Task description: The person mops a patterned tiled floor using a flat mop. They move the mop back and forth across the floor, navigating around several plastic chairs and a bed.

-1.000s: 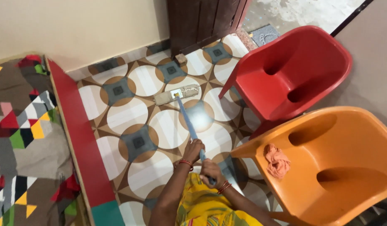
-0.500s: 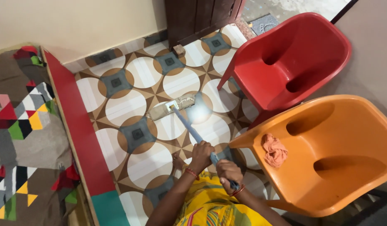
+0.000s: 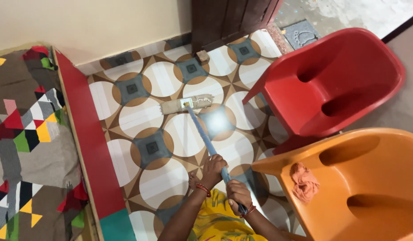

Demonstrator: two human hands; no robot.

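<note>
Both of my hands grip the blue handle (image 3: 205,137) of a flat mop. My left hand (image 3: 213,169) is higher on the handle, and my right hand (image 3: 238,195) holds it near its lower end. The beige mop head (image 3: 186,104) lies flat on the patterned floor tiles (image 3: 139,117), out in front of me and a little short of the dark wooden door (image 3: 228,18). My yellow garment shows at the bottom edge.
A red plastic chair (image 3: 336,80) stands to the right. An orange plastic chair (image 3: 371,178) sits nearer me, with an orange rag (image 3: 304,181) on its seat. On the left is a bed with a patterned cover (image 3: 27,143) and a red side panel (image 3: 85,134). A small block (image 3: 202,56) lies by the door.
The mop head has slid forward across the tiles toward the door after having been pulled back half a second ago. My hands have stayed on the handle.
</note>
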